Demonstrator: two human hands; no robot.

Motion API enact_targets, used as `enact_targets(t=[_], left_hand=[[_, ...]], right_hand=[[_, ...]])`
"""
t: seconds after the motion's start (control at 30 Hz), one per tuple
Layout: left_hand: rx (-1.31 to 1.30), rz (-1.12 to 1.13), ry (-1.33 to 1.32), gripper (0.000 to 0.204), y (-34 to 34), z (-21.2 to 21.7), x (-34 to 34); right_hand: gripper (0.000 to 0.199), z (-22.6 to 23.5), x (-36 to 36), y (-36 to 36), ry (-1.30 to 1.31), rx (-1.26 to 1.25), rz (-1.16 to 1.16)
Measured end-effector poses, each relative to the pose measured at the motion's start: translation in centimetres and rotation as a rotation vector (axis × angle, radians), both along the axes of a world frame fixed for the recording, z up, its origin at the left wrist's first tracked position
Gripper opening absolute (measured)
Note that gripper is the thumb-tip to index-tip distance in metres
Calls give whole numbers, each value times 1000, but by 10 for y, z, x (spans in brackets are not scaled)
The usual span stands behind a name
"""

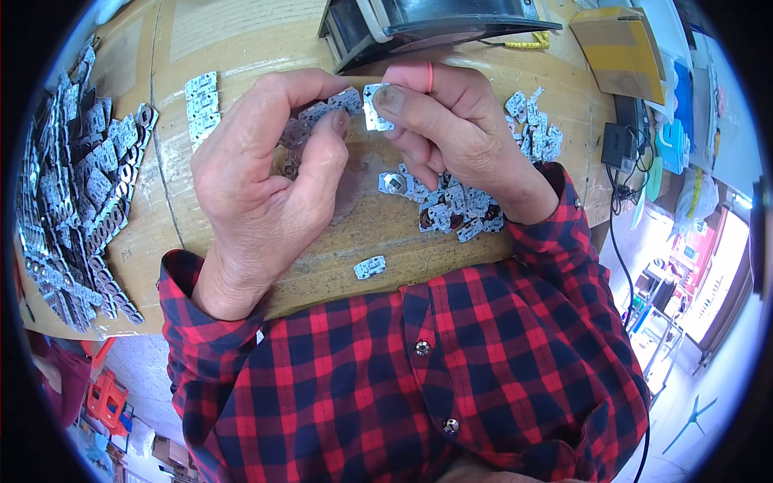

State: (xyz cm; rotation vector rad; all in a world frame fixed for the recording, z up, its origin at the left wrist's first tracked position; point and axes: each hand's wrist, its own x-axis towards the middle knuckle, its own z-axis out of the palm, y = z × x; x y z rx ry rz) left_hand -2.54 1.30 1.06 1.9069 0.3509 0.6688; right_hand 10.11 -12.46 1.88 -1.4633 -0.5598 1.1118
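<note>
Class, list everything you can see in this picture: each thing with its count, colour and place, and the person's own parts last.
Strip of small boards: one, white-grey, held between both hands.
Single small board: one, white-grey, near edge of the table.
Loose small boards: a pile, too many to count, white-grey, under the right wrist.
More loose boards: a cluster, white-grey, right of the hands.
Board strips: a large heap, grey and black, far left.
Short strip: one, white-grey, left of the hands.
Machine: one, black, top centre.
Shirt: red-black check.
Left hand: pinching the strip.
Right hand: pinching the strip's end.
</note>
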Motion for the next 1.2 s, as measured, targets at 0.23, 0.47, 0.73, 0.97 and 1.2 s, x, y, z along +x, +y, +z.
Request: enact_targets(t=[0.23, 0.47, 0.73, 0.97, 1.2], left_hand=[[60, -278, -9, 15, 15, 2, -3], [-223, -133, -8, 15, 15, 5, -3], [-583, -370, 273, 13, 13, 15, -6], [-624, -380, 249, 15, 6, 8, -2], [-664, -340, 182, 21, 1, 10, -2]], right_hand=[[21, -1, 3, -3, 76, 26, 14], [22, -5, 7, -8, -284, 46, 224], [23, 6, 6, -10, -253, 39, 145], [20, -9, 7, -9, -643, 188, 244], [17, -4, 5, -8, -764, 171, 261]])
